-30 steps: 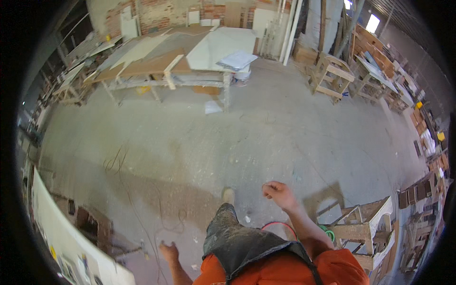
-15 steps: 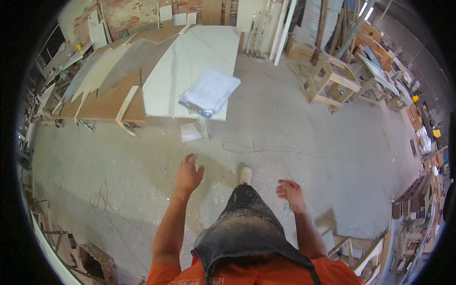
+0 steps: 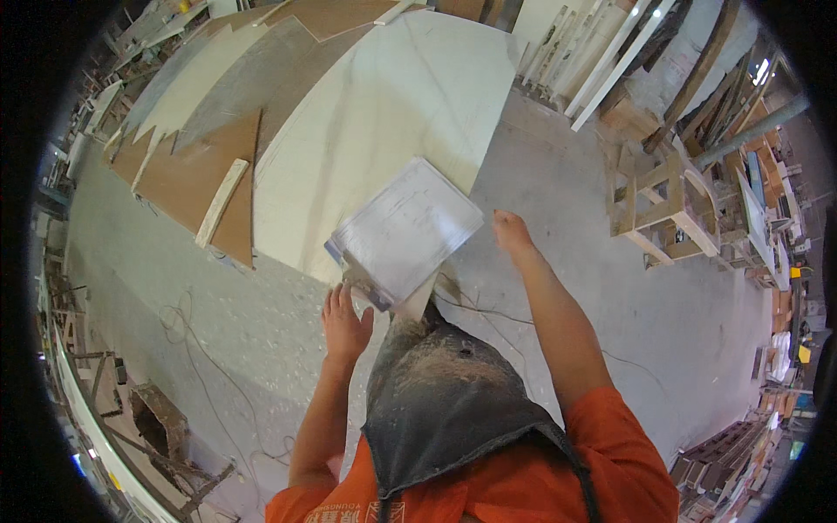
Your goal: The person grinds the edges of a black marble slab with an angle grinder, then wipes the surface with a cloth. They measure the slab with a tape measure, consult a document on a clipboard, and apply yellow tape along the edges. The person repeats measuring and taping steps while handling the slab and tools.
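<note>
A clipboard with white sheets under a shiny clear cover lies tilted on the near part of a white veined panel; its dark clip end points toward me. My left hand is beside that end, fingers stretched out, holding nothing; whether the fingertips touch the clipboard cannot be told. Just past the clipboard's right corner is my right hand, its fingers curled in and apparently bare. A small gap separates it from the corner.
Brown and grey boards with jagged edges adjoin the panel on the left, a wooden strip lying across them. A wooden stool-like frame stands at right. Thin cable loops over the floor, and more runs near my legs.
I have come closer to the panel and the clipboard. My right hand has reached forward to the clipboard's right side, its fingers closing. My left hand is now beside the clip end.
</note>
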Demonstrator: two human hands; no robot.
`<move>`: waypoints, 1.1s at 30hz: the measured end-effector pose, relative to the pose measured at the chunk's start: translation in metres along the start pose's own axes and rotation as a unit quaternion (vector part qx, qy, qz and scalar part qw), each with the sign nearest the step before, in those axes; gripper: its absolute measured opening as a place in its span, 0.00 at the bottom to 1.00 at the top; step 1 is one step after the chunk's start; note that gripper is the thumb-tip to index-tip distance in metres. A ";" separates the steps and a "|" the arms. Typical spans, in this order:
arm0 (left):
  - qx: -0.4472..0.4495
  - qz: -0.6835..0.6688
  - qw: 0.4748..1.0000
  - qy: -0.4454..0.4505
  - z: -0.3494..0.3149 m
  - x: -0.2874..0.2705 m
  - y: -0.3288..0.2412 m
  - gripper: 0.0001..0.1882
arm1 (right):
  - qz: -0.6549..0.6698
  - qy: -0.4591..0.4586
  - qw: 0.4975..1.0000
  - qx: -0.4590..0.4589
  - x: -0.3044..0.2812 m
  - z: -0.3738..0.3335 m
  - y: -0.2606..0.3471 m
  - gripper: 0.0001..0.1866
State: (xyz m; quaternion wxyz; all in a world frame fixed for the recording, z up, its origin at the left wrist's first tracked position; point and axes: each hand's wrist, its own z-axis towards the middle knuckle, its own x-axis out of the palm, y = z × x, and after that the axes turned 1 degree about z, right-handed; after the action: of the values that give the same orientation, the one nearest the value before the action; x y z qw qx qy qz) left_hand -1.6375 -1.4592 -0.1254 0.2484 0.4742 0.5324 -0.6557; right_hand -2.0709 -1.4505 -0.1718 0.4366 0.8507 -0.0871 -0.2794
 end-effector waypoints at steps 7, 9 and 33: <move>-0.028 0.005 1.000 0.009 0.099 0.011 -0.033 0.38 | 0.127 0.092 0.985 0.071 -0.014 0.019 0.017 0.23; -0.039 0.005 0.999 0.025 0.112 0.012 -0.034 0.38 | 0.123 0.123 0.981 0.091 -0.019 0.026 0.010 0.22; 0.075 0.014 0.982 0.176 0.117 0.042 -0.143 0.43 | 0.045 0.289 0.947 0.131 0.000 -0.010 0.013 0.14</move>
State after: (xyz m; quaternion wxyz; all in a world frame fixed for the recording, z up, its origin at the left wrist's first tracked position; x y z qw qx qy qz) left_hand -1.8160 -1.5165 -0.0981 0.1241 0.6067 0.5106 -0.5965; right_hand -2.0641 -1.4518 -0.1567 0.3396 0.9400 -0.0313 0.0125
